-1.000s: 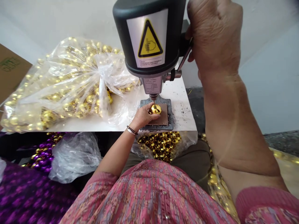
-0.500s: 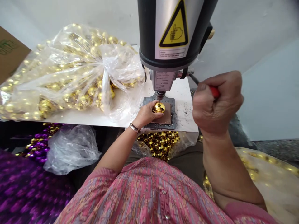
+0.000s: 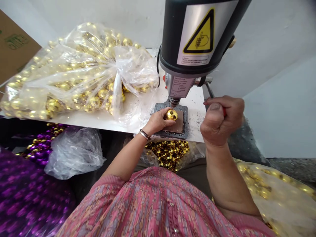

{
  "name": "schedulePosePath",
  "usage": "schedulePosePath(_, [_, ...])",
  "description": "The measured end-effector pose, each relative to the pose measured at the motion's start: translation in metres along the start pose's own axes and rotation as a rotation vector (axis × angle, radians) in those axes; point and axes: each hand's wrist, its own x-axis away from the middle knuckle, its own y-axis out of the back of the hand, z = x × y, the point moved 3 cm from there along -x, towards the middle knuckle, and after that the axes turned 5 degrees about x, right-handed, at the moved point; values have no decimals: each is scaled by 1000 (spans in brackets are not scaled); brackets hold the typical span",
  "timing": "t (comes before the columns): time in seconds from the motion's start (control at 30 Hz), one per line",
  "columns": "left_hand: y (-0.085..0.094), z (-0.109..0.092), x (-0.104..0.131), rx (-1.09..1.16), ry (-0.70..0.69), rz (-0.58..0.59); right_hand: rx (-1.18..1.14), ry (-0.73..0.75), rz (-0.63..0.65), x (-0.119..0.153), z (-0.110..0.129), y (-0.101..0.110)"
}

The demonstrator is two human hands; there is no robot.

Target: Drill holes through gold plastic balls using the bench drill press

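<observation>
Gold ball (image 3: 172, 115) is located in the grip of the left hand (image 3: 159, 121), pinched between the thumb on the near side and the fingers on the far side. The ball rests on a flat brown board (image 3: 178, 125), which lies on the gray base (image 3: 185, 131) of the drill press (image 3: 197, 36). Directly above the grip, the chuck (image 3: 175, 101) carries a thin bit (image 3: 172, 108) that points down at the top of the ball; the depth of contact cannot be determined. The right hand (image 3: 221, 120) is closed in a fist around the red knob (image 3: 224, 112) of the lever (image 3: 209, 89), to the right of the left-hand grip and clear of the ball. A yellow warning label (image 3: 199, 36) faces the operator on the motor housing, above the grip. Dark chips are scattered on the white table (image 3: 196, 98) around the base. To the left of the grip, a large clear bag (image 3: 81, 74) full of gold balls lies on the table, beside a cardboard box (image 3: 16, 49). Below the grip, toward the body, an open bag (image 3: 170, 153) holds small shiny gold pieces. A crumpled plastic bag (image 3: 76, 153) lies farther left, below table level, next to purple balls (image 3: 41, 153).
</observation>
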Motion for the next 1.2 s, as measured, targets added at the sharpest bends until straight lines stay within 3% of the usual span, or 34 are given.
schedulePosePath(0.17, [-1,3,-1,-7,-28,13,-49,14,-62,19,-10,-13])
schedulePosePath(0.23, [-2,5,-2,-18,-41,15,-56,-10,-62,14,-8,-11])
schedulePosePath(0.33, [-3,6,-3,-48,-21,-16,-64,-55,-21,-21,6,-3])
schedulePosePath(0.4, [-3,4,1,-71,-12,-45,-144,-195,45,-56,13,-1])
schedulePosePath(0.43, [-3,2,4,-78,-13,-54,-202,-309,112,-72,14,-3])
schedulePosePath(0.57, [2,-4,31,-64,-34,-56,-269,-388,183,-116,14,-13])
schedulePosePath(0.73, [-4,3,74,-52,-105,291,-280,-515,123,-116,11,-20])
schedulePosePath(0.8, [-2,9,84,-32,-122,309,-280,-553,91,-112,13,-18])
schedulePosePath(0.93, [25,27,90,64,-73,72,-321,-525,68,-107,18,-14])
schedulePosePath(1.07, [83,43,78,64,-12,-491,-339,-527,45,-104,19,-15])
schedulePosePath(1.1, [96,46,70,63,10,-581,-341,-528,39,-103,20,-16])
schedulePosePath(1.2, [125,50,34,-9,97,-563,-347,-522,10,-101,21,-16])
